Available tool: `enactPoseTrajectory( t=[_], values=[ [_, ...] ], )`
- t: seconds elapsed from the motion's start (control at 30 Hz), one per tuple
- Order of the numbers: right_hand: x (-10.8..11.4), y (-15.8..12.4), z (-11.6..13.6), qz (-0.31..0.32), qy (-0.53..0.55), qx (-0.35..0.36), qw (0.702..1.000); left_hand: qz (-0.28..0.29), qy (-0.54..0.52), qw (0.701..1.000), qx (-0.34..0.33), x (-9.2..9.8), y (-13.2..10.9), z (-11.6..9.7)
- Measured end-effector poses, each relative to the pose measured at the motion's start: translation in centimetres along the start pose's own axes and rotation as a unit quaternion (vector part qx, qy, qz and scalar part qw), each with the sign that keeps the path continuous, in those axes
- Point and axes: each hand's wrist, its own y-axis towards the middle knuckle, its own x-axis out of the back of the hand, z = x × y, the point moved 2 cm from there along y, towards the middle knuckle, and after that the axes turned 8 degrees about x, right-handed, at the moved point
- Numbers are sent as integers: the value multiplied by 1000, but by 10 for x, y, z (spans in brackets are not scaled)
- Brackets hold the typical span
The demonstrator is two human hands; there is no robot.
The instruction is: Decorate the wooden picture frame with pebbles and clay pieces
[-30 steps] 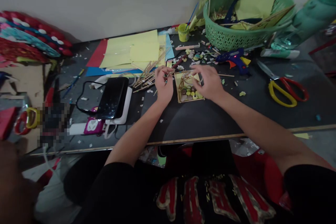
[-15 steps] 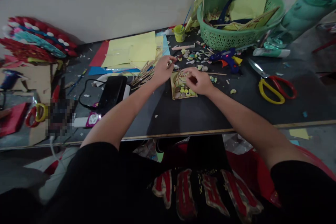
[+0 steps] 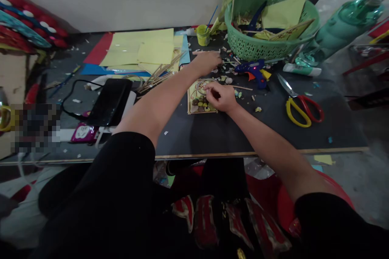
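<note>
My right hand (image 3: pixel 222 96) is curled, thumb and fingertips drawn together, over the right side of a small stick-edged panel (image 3: pixel 194 89). Anything held in that pinch is too small to make out. Along the lower part of the panel lie several yellow, brown and grey pebbles (image 3: pixel 201 104), with thin curved lines drawn above them. Past the panel, my left hand (image 3: pixel 209 63) stretches palm down over a scatter of paper scraps and small stones (image 3: pixel 225 78). Its fingertips point down among the scraps and are mostly hidden.
A blue glue gun (image 3: pixel 254 71) lies right of the scraps, with scissors (image 3: pixel 299 103) farther right. Behind stand a green basket (image 3: pixel 267 48), a yellow paint pot (image 3: pixel 203 35) and a teal bottle (image 3: pixel 340 32). Yellow paper (image 3: pixel 136 50), thin sticks (image 3: pixel 159 76) and a black phone (image 3: pixel 111 101) are leftward.
My left hand has moved right and away from me, from above the panel's far left corner to the scraps. My right hand stays over the panel. The view has shifted rightward.
</note>
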Motion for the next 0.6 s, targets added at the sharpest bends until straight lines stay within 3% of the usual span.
enactPoseTrajectory(
  t=[0.07,0.13,0.23,0.33,0.4,0.6],
  values=[
    [0,1,0,-3,8,-9,1000,70,30,997,-32,10,-3,-2],
    [1,1,-1,-17,6,-32,999,72,3,997,-19,22,-6,1],
    [2,2,-6,-66,-3,-95,993,17,-100,995,22,39,-16,6],
    [2,4,-11,-97,2,-141,985,-79,-208,972,73,52,-44,4],
    [1,7,-13,-66,15,-140,988,-131,-247,954,104,59,-73,-1],
    [-1,10,-7,132,-15,-26,991,-172,-280,929,171,60,-149,-7]
  ],
)
